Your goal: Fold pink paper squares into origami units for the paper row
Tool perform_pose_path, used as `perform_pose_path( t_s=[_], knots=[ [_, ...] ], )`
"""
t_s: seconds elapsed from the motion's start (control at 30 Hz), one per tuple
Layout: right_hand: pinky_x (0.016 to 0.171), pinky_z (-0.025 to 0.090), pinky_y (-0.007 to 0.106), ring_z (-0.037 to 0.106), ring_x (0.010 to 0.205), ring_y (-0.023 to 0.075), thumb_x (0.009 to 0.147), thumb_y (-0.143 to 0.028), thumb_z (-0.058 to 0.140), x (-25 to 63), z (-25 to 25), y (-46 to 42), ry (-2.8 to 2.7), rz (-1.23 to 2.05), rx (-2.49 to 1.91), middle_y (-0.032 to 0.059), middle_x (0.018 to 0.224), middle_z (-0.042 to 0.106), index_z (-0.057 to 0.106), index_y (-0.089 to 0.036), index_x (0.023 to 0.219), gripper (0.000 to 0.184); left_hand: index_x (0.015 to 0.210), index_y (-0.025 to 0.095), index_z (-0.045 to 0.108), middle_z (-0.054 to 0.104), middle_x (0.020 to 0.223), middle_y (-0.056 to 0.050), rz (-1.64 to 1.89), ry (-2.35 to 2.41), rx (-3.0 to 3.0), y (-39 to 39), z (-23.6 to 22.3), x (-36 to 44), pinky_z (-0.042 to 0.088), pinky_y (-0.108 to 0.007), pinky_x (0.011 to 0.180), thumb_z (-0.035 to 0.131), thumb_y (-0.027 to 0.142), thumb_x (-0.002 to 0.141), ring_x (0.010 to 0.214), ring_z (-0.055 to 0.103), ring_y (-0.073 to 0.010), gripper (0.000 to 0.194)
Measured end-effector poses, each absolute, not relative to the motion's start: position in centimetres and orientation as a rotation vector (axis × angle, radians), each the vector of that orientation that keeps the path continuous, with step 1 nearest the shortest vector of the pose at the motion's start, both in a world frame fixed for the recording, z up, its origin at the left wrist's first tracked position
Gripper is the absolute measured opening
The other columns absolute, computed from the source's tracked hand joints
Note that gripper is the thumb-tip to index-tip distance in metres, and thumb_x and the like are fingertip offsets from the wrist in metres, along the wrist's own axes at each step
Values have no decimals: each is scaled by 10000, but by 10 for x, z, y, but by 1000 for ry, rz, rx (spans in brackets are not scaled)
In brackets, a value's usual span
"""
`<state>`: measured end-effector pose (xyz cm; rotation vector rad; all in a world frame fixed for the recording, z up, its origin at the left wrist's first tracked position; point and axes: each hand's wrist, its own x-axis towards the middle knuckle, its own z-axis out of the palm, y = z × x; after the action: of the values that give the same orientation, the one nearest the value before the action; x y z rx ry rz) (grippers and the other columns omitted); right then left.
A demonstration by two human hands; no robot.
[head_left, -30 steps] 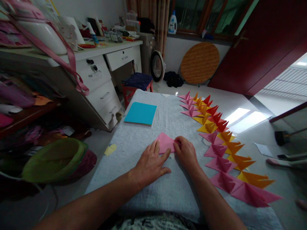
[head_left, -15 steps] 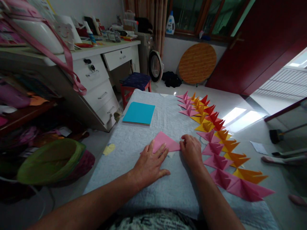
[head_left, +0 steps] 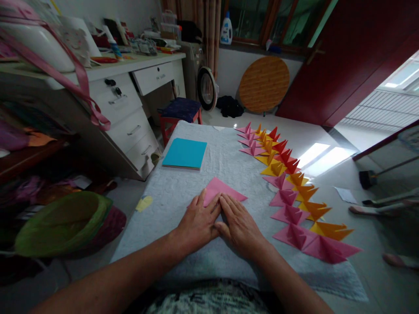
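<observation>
Matt paper sheet (head_left: 222, 192); wrinkled cloth cover (head_left: 176, 205); glossy floor (head_left: 327, 174); wood-grained round board (head_left: 264, 84).

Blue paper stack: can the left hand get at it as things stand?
Probably yes. The blue stack has nothing on top, and open cloth leads to it from the left hand. That hand rests on the pink paper, so it would likely have to leave that first.
</observation>
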<state>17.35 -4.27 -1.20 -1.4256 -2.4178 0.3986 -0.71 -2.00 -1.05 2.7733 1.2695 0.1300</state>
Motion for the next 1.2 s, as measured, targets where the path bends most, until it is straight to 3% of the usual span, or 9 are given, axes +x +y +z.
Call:
perform_pose_path(
  t_s=[0.17,0.37,0.7,0.9,0.97,1.07,1.2],
  knots=[
    [1188,341,498,352,1467,315,966,-445,538,176,-12,-42,-2473,381,-1427,231,1554,400,406,-58,1500,673,1540,221,369,367,1609,-73,37,1302,2739,-24,-9,-23,281,-540,1153,364,673,956,1446,332,-374,738],
    [1171,337,523,347,1463,352,961,-460,557,173,-9,-44,-2498,351,-1473,233,1570,372,480,-107,1468,622,1498,230,441,414,1580,-86,-7,1316,2766,-31,-9,-57,216,-552,1186,454,639,945,1464,339,-318,688],
    [1132,346,575,348,1443,406,934,-475,605,164,-1,-44,-2500,344,-1524,216,1571,374,532,-235,1446,571,1405,196,554,507,1509,-130,-3,1445,2814,-46,-3,-99,271,-545,1166,562,546,929,1410,426,-331,591],
    [1126,318,616,324,1443,451,914,-522,614,155,-3,-45,-2533,311,-1546,224,1576,351,514,-284,1461,605,1274,133,637,652,1338,-160,215,1479,2860,-35,7,-105,322,-536,1139,491,368,1000,1279,565,-310,389],
    [1132,307,612,313,1450,447,915,-559,591,154,-4,-45,-2532,300,-1555,215,1579,351,503,-295,1468,618,1307,136,610,644,1352,-147,350,1308,2920,-31,5,-92,346,-503,1137,464,308,1009,1289,563,-284,374],
    [1148,291,590,305,1462,426,925,-590,555,155,-6,-46,-2526,297,-1571,199,1595,332,463,-317,1492,636,1365,122,558,611,1399,-143,387,1060,2959,-27,-3,-70,396,-453,1122,506,351,995,1310,552,-268,439],
    [1180,265,537,295,1484,363,948,-579,524,166,-5,-46,-2548,326,-1586,169,1620,305,452,-291,1501,627,1323,74,584,620,1378,-179,390,1036,2988,-27,-14,-61,476,-422,1056,549,367,973,1263,595,-281,458]
  ],
)
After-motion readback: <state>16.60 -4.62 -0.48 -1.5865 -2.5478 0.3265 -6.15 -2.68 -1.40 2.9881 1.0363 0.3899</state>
